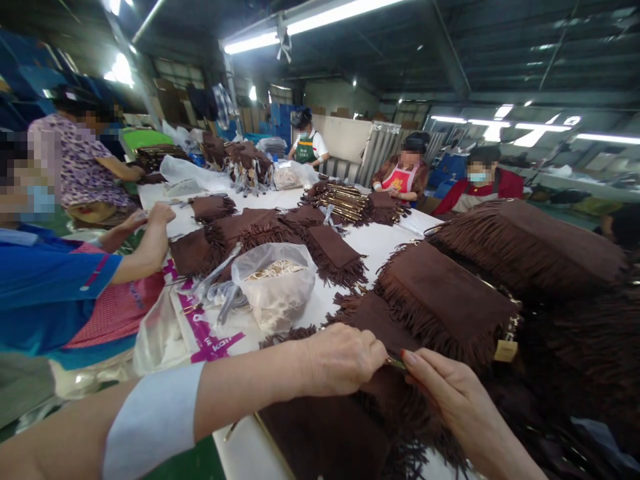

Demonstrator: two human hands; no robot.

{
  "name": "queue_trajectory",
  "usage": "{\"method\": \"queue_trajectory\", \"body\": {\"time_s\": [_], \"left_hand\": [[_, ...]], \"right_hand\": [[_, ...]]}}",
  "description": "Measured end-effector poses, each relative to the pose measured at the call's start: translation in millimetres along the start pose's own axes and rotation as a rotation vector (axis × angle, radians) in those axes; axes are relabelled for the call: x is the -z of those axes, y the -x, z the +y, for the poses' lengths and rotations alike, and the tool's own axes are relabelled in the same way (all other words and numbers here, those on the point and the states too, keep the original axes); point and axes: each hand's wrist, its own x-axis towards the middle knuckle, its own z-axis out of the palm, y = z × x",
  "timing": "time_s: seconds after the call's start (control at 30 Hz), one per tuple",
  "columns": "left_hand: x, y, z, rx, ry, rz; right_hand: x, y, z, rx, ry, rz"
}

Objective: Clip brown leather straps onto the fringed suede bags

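A big room with a dark roof. Long bright lights hang above a long white table.

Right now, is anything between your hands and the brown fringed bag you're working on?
Nothing visible. The left hand and right hand already rest on the fringed bag, pinching a small gold metal piece between them.

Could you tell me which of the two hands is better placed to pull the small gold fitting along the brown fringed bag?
Probably the left hand: its fingertips already pinch the gold fitting on the brown fringed bag. The right hand only meets it with a thumb tip, resting on the suede, so it seems better suited to steadying.
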Motion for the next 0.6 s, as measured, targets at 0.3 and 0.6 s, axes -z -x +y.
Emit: {"method": "queue_trajectory", "body": {"time_s": [0.3, 0.6], "left_hand": [[-39.8, 33.7, 26.5, 0.553, 0.701, 0.342], [-93.9, 42.0, 20.9, 0.550, 0.151, 0.465]], "right_hand": [[0.0, 26.0, 34.3, -0.249, -0.680, 0.163], [-2.2, 48.8, 58.9, -0.277, -0.699, 0.083]]}}
